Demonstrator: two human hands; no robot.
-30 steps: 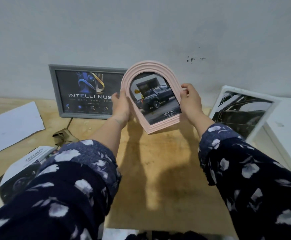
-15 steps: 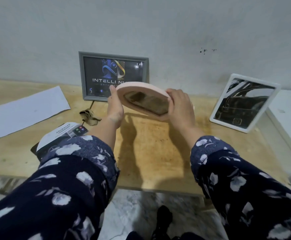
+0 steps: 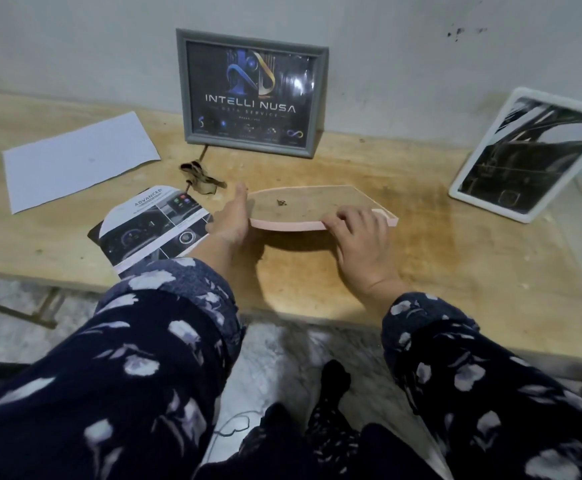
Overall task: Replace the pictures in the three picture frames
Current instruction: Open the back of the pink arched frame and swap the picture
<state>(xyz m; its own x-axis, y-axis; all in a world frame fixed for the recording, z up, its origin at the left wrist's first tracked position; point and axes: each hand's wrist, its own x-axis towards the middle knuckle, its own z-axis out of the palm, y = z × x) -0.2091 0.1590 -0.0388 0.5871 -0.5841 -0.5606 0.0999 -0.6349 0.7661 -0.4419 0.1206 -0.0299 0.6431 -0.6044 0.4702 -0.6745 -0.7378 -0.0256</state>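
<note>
Three picture frames sit on the wooden table (image 3: 438, 258), with loose paper at the left end. Farthest left lies a blank white sheet (image 3: 78, 161), flat and well apart from the hands. Next comes a printed car brochure (image 3: 151, 226) with one rounded end; the word "ADVANCED" can be read on it, the smaller print under it is too fine to make out, and its near corner is covered by the left sleeve (image 3: 165, 327). Just behind the brochure lies a small crumpled brown scrap (image 3: 201, 176); what it is cannot be told.

Against the wall stands the grey frame (image 3: 251, 93), upright, showing a dark poster that reads "INTELLI NUSA" with "DATA SERVICE" beneath; the row of small icons and captions below is unreadable, and glare whitens its upper right.

In front of it, the pink arched frame (image 3: 317, 209) is held face down and nearly level just above the table, its brown backing board up, so its picture is hidden. A small metal hanger shows on the backing. The left hand (image 3: 230, 220) grips the rounded end, thumb on top, fingers hidden below. The right hand (image 3: 358, 237) curls its fingers over the near edge by the square end.

Far right, the white frame (image 3: 524, 154) leans tilted, its dark glossy picture hard to read and its upper right corner cut off by the view's edge.
</note>
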